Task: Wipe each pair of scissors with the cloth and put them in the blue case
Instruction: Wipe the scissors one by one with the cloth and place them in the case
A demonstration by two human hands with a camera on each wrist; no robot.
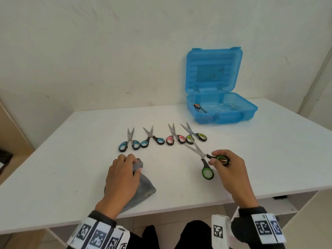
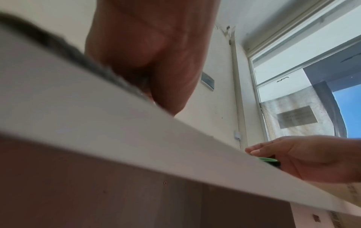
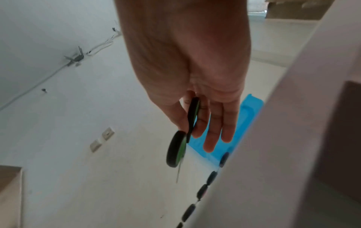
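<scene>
My right hand (image 1: 218, 159) pinches one finger loop of the green-handled scissors (image 1: 203, 156), thumb on one side and fingers on the other. Their blades are spread and point toward the row behind; the other loop (image 1: 208, 173) hangs free near the table. In the right wrist view the green-handled scissors (image 3: 192, 117) sit edge-on between thumb and fingers. My left hand (image 1: 137, 166) grips a fold of the grey cloth (image 1: 143, 187) on the table's front left. The blue case (image 1: 249, 109) stands open at the back right, with one orange-handled pair (image 1: 197, 106) inside.
Several scissors lie in a row mid-table: two blue-handled (image 1: 129, 143) (image 1: 152, 138), one pink-handled (image 1: 175, 138), one yellow-green (image 1: 195, 135). The case lid (image 1: 213, 69) leans up against the wall. The white table's front edge (image 1: 179, 211) is close to my wrists.
</scene>
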